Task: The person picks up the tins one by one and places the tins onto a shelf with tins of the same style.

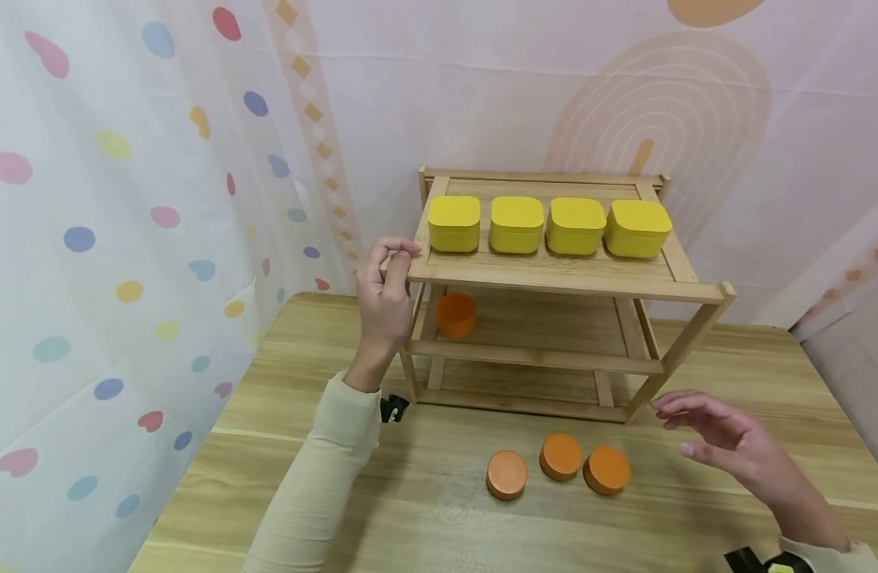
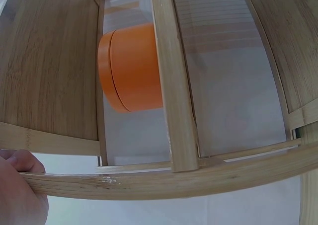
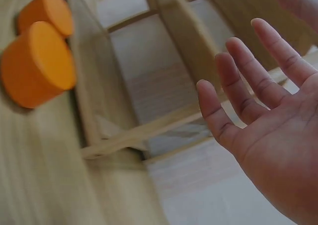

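Observation:
The left hand (image 1: 387, 298) grips the top left corner of a wooden three-tier shelf (image 1: 546, 274), its fingers curled over the rail. One orange round container (image 1: 456, 315) stands at the left end of the middle tier; the left wrist view shows this container (image 2: 134, 68) with its lid line. Fingers spread and relaxed, the right hand (image 1: 732, 450) hovers over the table, just right of the shelf's front right leg, touching nothing; its palm (image 3: 283, 135) shows in the right wrist view. Three orange round containers (image 1: 506, 475) (image 1: 561, 457) (image 1: 606, 469) stand on the table before the shelf.
Several yellow square containers (image 1: 454, 224) stand in a row on the shelf's top tier. The wooden table (image 1: 288, 446) reaches beyond the shelf on both sides. A patterned curtain (image 1: 439, 95) hangs behind, and a dotted curtain (image 1: 145, 318) hangs at the left.

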Demonstrator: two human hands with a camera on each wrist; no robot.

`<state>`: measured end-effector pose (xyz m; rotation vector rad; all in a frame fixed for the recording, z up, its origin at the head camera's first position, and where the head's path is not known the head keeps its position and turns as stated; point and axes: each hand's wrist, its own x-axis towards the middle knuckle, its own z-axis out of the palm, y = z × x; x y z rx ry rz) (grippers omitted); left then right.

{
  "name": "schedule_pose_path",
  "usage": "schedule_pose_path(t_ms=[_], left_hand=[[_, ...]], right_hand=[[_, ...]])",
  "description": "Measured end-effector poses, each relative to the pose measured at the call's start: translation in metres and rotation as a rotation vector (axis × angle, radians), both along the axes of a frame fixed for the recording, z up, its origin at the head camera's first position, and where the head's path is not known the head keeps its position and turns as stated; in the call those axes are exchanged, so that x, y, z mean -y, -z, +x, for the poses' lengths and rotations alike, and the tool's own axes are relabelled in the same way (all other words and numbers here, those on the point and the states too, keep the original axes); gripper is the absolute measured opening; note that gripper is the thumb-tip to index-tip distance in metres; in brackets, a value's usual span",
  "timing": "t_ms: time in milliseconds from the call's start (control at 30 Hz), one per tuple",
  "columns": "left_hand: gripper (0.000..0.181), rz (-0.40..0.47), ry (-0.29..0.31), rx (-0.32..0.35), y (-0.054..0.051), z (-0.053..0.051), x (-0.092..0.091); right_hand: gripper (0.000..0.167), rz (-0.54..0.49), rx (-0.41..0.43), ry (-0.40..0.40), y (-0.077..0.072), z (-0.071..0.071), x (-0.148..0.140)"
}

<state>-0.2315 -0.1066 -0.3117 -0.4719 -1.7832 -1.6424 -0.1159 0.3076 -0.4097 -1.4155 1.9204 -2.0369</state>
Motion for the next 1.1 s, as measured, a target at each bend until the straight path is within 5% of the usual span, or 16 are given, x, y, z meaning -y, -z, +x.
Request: schedule_pose_path(t_ms=[400, 733, 1100], left_hand=[[0.025, 0.0, 0.001, -0.003, 0.001, -0.001, -0.001], [0.024, 0.007, 0.002, 0.007, 0.001, -0.001, 0.0], [0.025, 0.005, 0.008, -0.002, 0.001, -0.001, 0.0]], right_hand=[[0.045, 0.228, 0.181, 0.162, 0.039, 0.011, 0.02], [0.044, 0.228, 0.198, 0.095, 0.063, 0.008, 0.034], [0.047, 0.244, 0.365, 0.076, 0.078, 0.008, 0.033]])
